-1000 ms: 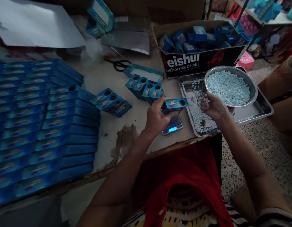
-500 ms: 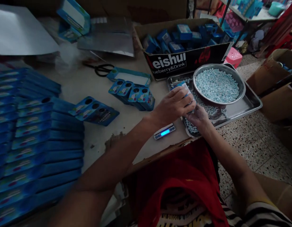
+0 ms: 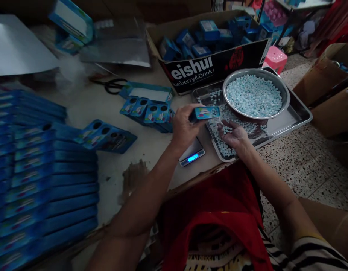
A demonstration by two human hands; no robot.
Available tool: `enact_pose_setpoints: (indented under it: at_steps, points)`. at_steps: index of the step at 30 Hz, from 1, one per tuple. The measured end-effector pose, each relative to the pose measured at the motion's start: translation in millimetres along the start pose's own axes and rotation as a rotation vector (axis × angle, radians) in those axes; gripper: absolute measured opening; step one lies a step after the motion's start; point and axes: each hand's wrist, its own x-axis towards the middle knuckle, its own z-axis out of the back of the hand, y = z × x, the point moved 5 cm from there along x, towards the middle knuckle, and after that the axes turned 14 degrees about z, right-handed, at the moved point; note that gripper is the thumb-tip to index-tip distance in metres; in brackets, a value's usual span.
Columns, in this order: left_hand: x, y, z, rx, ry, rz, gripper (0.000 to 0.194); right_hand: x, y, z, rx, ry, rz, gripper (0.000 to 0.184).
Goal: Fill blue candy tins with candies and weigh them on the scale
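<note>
My left hand (image 3: 183,126) grips a small blue box (image 3: 207,113) by its sides, above the near-left part of the metal tray (image 3: 292,116). The round hole in the box's printed top shows pale candies inside. Just right of and below it, my right hand (image 3: 236,136) is turned palm up, fingers cupped around several pale blue candies (image 3: 227,130). More candies are scattered on the tray under both hands. A steel bowl (image 3: 287,101) full of the same candies stands on the tray. Below my left hand lies a small digital scale (image 3: 193,158) with a lit blue display.
Rows of blue boxes (image 3: 72,177) fill the table's left side. Several more boxes (image 3: 106,137) stand mid-table, near an opened blue carton (image 3: 148,92) and black scissors (image 3: 114,86). A black printed cardboard box (image 3: 219,69) holding blue boxes sits behind the tray.
The blue box was tipped over my right hand half a second ago; now it is back upright and moved left, apart from the palm. My right hand has opened palm up, showing candies.
</note>
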Motion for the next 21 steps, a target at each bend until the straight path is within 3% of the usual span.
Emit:
enact_pose_setpoints:
  at_steps: [2, 5, 8, 13, 15, 18, 21]
  points:
    - [-17, 27, 12.9, -0.173, -0.061, 0.165, 0.048, -12, 10, 0, -0.064, 0.006, -0.019, 0.015]
    - [-56, 62, 35.7, -0.315, -0.132, 0.323, 0.056, -23, 27, -8, -0.343, 0.166, 0.020, 0.014]
    - [-91, 82, 47.8, -0.330, -0.169, 0.414, 0.054, -26, 32, -26, -0.591, 0.318, -0.008, 0.026]
    - [-111, 80, 39.6, -0.406, -0.174, 0.438, 0.054, -30, 18, -81, -0.552, 0.405, -0.110, 0.019]
    - [-113, 73, 41.9, -0.405, -0.166, 0.391, 0.068, -33, 16, -97, -0.545, 0.366, -0.090, 0.014]
    - [-122, 70, 60.2, -0.315, -0.167, 0.316, 0.085, -29, 23, -100, -0.569, 0.326, -0.091, 0.018]
    - [-149, 78, 89.8, -0.171, -0.249, 0.295, 0.072, -14, 34, -83, -0.640, 0.324, -0.125, 0.027]
